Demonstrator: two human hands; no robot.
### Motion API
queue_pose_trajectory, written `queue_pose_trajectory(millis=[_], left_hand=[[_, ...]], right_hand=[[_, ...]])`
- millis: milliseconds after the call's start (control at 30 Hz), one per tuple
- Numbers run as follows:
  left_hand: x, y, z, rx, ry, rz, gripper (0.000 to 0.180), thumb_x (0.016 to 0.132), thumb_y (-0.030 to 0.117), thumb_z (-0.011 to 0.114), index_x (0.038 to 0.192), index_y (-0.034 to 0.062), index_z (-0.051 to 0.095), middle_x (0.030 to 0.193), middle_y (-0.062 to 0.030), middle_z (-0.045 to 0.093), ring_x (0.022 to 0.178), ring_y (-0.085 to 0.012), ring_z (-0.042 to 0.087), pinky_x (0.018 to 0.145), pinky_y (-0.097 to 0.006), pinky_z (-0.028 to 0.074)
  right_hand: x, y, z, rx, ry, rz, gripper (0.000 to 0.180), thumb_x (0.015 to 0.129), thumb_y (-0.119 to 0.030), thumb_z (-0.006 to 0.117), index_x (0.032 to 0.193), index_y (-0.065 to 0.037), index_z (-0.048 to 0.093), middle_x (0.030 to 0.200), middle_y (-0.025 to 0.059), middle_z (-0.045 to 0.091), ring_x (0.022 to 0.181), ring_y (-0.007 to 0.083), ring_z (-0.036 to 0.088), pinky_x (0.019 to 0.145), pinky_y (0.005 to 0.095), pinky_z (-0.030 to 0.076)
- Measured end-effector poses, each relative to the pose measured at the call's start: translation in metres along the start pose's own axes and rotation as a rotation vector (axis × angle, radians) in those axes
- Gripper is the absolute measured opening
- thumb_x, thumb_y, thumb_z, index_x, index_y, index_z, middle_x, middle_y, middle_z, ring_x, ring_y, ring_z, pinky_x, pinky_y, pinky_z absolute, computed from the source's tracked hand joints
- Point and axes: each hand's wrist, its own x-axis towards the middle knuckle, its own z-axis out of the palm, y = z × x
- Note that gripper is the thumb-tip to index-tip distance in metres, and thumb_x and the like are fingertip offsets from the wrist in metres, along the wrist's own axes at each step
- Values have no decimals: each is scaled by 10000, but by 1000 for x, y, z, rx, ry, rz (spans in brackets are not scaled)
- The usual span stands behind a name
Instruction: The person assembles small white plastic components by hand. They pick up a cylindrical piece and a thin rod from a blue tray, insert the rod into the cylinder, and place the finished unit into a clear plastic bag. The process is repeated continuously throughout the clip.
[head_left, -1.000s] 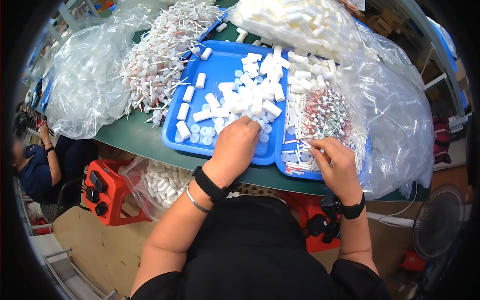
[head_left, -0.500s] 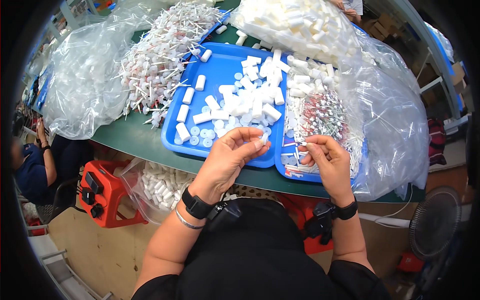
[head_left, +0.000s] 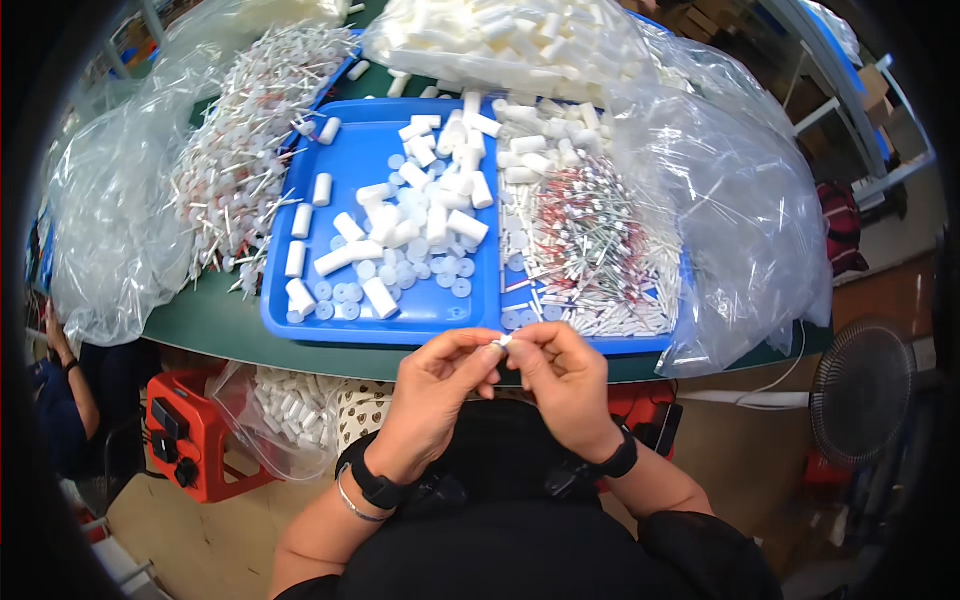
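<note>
Just off the table's front edge, my left hand [head_left: 435, 390] and my right hand [head_left: 565, 385] meet fingertip to fingertip. Both pinch a small white piece [head_left: 504, 341]; fingers cover most of it, so its exact form is hard to make out. Beyond them, a blue tray [head_left: 285, 318] carries white foam-like cylinders [head_left: 467, 226] and translucent round discs [head_left: 351, 310]. Adjoining it on the right, a second blue tray [head_left: 640, 345] holds thin sticks with red, green and white parts [head_left: 590, 230], plus more white cylinders.
A heap of white sticks with discs [head_left: 245, 150] lies at the left. Clear plastic bags [head_left: 115, 220] flank it and the right side [head_left: 745, 220]; a big bag of white cylinders [head_left: 510, 40] lies behind. A red stool [head_left: 190, 440] and a fan [head_left: 862, 390] stand below table level.
My hands were apart over the trays' front edges, each pinching a small piece. They have come together and toward my body. The view has shifted.
</note>
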Motion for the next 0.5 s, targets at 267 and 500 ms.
queue_pose_trajectory(millis=[267, 500], left_hand=[[2, 4, -14, -52, 70, 71, 159, 973, 89, 673, 1099, -7, 678, 958, -58, 681, 746, -78, 597, 624, -212, 481], [12, 10, -10, -38, 103, 52, 155, 986, 96, 653, 1109, 0, 658, 956, -67, 665, 751, -82, 598, 617, -217, 479]], right_hand=[[19, -5, -59, -655, -20, -386, 101, 941, -78, 670, 977, 12, 698, 897, 148, 704, 802, 319, 689, 700, 375, 536], [48, -19, -102, -1120, -188, -587, 189, 788, -65, 753, 969, -56, 696, 886, 87, 642, 826, 289, 621, 737, 408, 492]])
